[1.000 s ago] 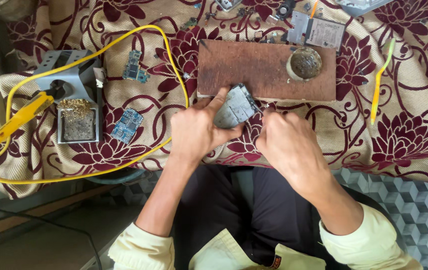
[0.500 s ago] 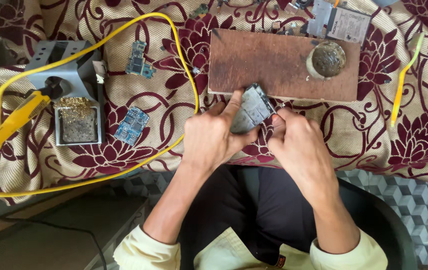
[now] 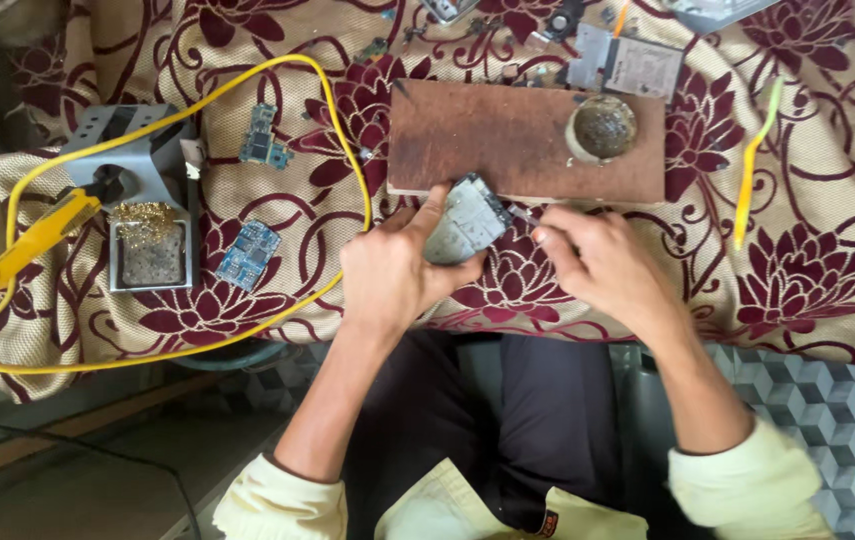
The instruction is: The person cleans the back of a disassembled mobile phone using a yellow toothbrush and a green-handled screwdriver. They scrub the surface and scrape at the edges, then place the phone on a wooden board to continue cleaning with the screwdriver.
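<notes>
My left hand [image 3: 392,270] grips a small grey circuit board [image 3: 464,218], tilted, just in front of a brown wooden board [image 3: 492,135]. My right hand [image 3: 602,262] pinches a thin metal tool [image 3: 521,212] whose tip touches the circuit board's right edge. Both hands hover over a beige cloth with dark red flowers [image 3: 807,250].
A round tin [image 3: 602,128] sits on the wooden board. At left stand a grey soldering-iron stand [image 3: 137,190] with a yellow iron [image 3: 32,245] and yellow cord [image 3: 247,70]. Two blue circuit boards [image 3: 247,253] lie on the cloth. A yellow-green stick [image 3: 752,165] lies right; metal parts [image 3: 627,65] behind.
The camera view has shifted slightly. My hands stay close together at the circuit board, which has turned a little in my left hand; the tool tip stays at its edge.
</notes>
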